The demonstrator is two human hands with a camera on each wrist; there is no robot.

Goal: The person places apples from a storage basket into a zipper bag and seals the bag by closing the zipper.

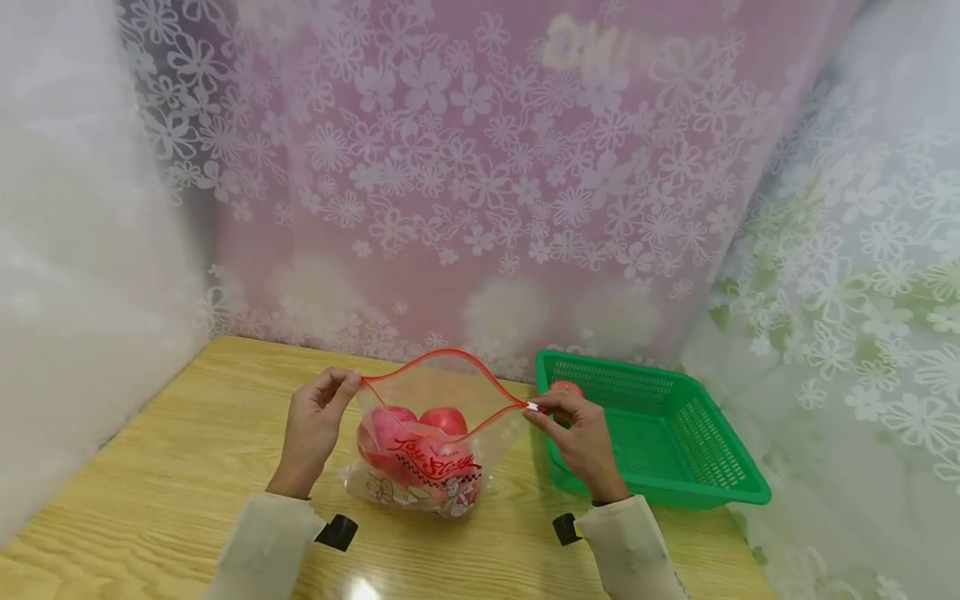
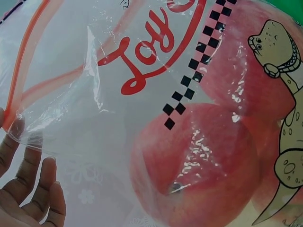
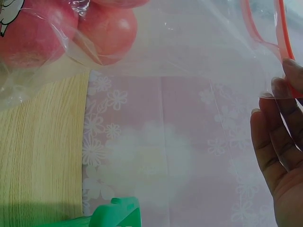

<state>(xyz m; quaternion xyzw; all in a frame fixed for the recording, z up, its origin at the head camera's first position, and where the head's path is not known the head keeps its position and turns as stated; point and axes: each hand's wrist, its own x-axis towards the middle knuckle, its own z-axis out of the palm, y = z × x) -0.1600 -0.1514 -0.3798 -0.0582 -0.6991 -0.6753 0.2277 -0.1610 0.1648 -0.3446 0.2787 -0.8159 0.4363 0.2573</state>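
A clear zip bag (image 1: 420, 492) with red lettering, black checks and cartoon figures sits on the table, its red-edged mouth spread wide. Several red apples (image 2: 194, 165) fill its lower part, seen through the plastic. At the mouth's left corner, my left hand (image 1: 315, 421) pinches the red edge between thumb and finger. The opposite corner is pinched by my right hand (image 1: 577, 437), right at a white zip slider (image 1: 532, 407). In the right wrist view, the right fingers (image 3: 270, 137) hold the bag's upper corner, with the other fingers loosely extended below the edge.
A green plastic basket (image 1: 720, 417) stands on the right of the wooden table (image 1: 172, 467). One red apple (image 1: 566, 388) lies in its back left corner, partly hidden by the right hand. Flower-patterned curtains (image 1: 480, 167) hang behind and along the sides.
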